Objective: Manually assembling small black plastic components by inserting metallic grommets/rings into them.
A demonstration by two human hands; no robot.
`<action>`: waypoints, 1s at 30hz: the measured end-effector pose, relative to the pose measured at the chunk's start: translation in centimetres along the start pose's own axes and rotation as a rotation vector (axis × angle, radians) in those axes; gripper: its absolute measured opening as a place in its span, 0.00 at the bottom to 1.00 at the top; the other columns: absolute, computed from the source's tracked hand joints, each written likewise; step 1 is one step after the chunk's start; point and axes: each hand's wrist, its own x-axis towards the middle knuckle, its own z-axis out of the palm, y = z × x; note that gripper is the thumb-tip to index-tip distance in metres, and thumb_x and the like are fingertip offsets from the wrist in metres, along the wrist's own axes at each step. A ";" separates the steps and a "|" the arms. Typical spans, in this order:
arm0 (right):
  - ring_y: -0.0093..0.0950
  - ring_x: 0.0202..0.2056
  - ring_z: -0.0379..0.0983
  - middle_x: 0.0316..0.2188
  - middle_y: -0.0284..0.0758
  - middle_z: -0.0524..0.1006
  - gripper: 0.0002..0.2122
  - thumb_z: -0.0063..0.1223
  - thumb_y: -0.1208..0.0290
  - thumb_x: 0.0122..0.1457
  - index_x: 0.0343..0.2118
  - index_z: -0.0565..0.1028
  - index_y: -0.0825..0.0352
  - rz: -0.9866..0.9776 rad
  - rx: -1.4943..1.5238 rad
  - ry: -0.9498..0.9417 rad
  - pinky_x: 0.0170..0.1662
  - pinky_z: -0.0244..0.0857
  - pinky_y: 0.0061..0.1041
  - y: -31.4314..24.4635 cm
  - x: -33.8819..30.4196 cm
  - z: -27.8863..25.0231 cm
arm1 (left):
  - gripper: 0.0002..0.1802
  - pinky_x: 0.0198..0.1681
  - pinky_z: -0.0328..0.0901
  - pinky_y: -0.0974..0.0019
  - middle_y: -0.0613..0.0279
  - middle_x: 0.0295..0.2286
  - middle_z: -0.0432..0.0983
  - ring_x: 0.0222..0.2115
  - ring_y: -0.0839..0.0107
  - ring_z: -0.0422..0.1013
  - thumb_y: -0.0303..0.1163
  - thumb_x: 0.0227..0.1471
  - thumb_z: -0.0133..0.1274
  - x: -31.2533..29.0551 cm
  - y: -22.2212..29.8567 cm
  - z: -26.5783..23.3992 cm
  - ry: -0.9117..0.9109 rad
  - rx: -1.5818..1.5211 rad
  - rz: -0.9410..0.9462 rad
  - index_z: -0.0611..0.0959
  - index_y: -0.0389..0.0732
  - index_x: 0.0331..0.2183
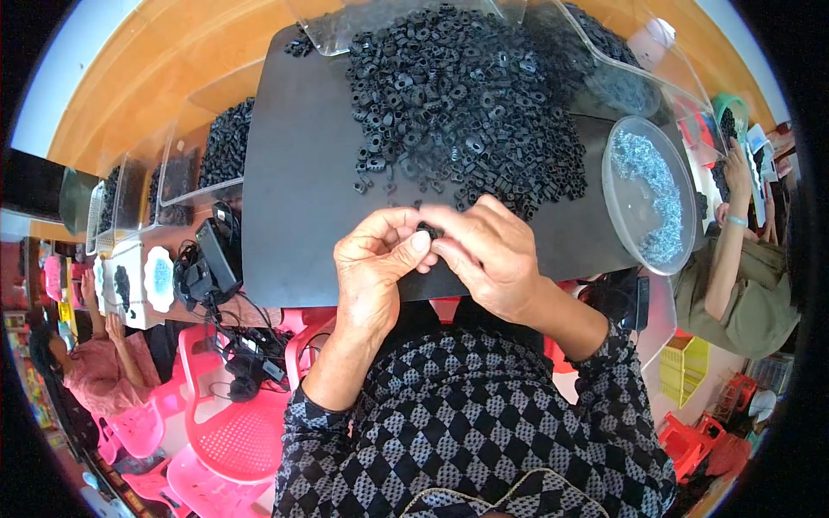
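Observation:
Between the thumb and fingers of my left hand (376, 259) is a small black plastic part (429, 230). My right hand (488, 250) meets it there, its thumb and fingers closed at the same part; whether it pinches anything else is hidden. Both hands are over the near edge of the dark grey table (302, 190). Just beyond them spreads a large heap of small black plastic parts (458, 104), many with holes or slots. To the right stands a round clear tray (611, 186) with small shiny silvery pieces (661, 203) in it.
Clear bins of black parts (226, 142) line the left side. Black adapters and cables (220, 259) hang at the table's left edge, near a pink chair (242, 432). People work at the left (112, 367) and right (734, 276). A yellow crate (684, 367) stands at the right.

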 end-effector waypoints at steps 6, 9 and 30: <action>0.29 0.20 0.66 0.23 0.36 0.74 0.15 0.61 0.83 0.40 0.35 0.74 0.74 -0.062 -0.053 0.091 0.23 0.59 0.25 -0.5 -0.9 1.0 | 0.10 0.27 0.67 0.75 0.61 0.26 0.76 0.23 0.76 0.70 0.24 0.50 0.55 -1.0 0.1 -0.2 0.014 -0.131 -0.139 0.79 0.31 0.36; 0.29 0.20 0.65 0.22 0.35 0.72 0.15 0.59 0.82 0.41 0.35 0.73 0.75 -0.118 -0.071 0.069 0.23 0.60 0.25 -0.3 -1.4 1.3 | 0.10 0.28 0.67 0.74 0.61 0.27 0.76 0.23 0.75 0.71 0.22 0.49 0.55 -1.6 0.4 -0.3 0.016 -0.130 -0.144 0.79 0.32 0.37; 0.33 0.28 0.64 0.23 0.35 0.68 0.03 0.55 0.78 0.43 0.24 0.74 0.68 -0.057 -0.362 -0.325 0.30 0.62 0.30 3.3 1.9 1.5 | 0.11 0.25 0.64 0.77 0.60 0.26 0.76 0.22 0.78 0.70 0.26 0.51 0.55 -1.6 0.5 -2.7 0.104 0.139 0.034 0.78 0.32 0.37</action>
